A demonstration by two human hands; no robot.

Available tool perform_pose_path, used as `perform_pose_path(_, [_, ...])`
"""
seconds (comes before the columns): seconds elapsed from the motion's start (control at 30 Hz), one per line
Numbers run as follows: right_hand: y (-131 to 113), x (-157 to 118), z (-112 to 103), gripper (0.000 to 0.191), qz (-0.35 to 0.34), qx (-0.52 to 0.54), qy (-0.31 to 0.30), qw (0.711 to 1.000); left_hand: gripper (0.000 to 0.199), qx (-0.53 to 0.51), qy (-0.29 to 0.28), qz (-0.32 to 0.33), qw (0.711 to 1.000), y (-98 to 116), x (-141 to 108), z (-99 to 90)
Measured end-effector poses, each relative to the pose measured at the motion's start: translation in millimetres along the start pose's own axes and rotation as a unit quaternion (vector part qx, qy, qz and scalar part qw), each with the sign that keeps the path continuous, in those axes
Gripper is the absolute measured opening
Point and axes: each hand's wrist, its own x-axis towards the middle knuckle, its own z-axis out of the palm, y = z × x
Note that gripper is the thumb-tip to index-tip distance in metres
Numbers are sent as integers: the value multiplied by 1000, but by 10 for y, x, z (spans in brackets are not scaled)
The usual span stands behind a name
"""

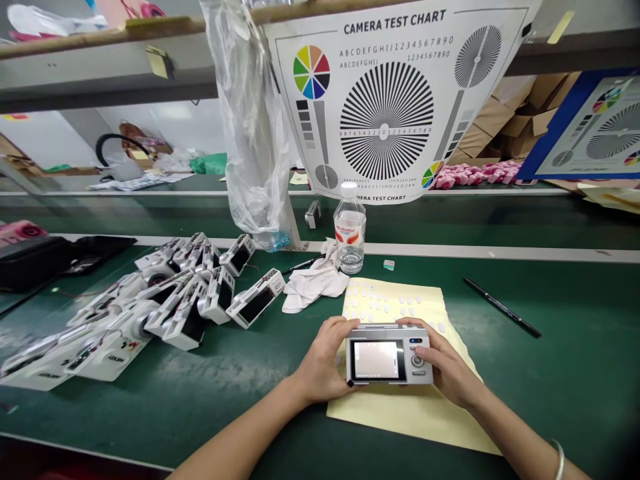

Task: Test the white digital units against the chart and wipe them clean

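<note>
A silver compact camera (390,355) is held level above a yellow sheet (400,417), its lit screen facing me. My left hand (325,360) grips its left end, fingers at the top edge and thumb side low. My right hand (445,360) holds the right end, with the thumb on the buttons beside the screen and a finger along the top. Small pale stickers dot the upper part of the sheet. Behind it hangs a camera test chart (385,120).
Many white and silver cameras (175,293) lie piled at the left. A water bottle (349,233) and a white cloth (316,283) stand beyond the sheet. A black pen (501,307) lies at the right. A plastic bag (250,127) hangs from the shelf.
</note>
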Motion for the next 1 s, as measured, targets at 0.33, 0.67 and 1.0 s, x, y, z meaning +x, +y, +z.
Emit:
perform_pose_path(0.33, [-6, 6, 5, 44, 6, 10, 8, 1000, 74, -6, -9, -17, 1000, -4, 2, 4])
perform_pose_path(0.67, [4, 12, -2, 41, -1, 17, 0, 1000, 75, -2, -10, -18, 1000, 1, 9, -1])
perform_pose_path(1.0, [-14, 1, 10, 42, 2, -1, 5, 1000, 75, -2, -9, -19, 1000, -3, 11, 4])
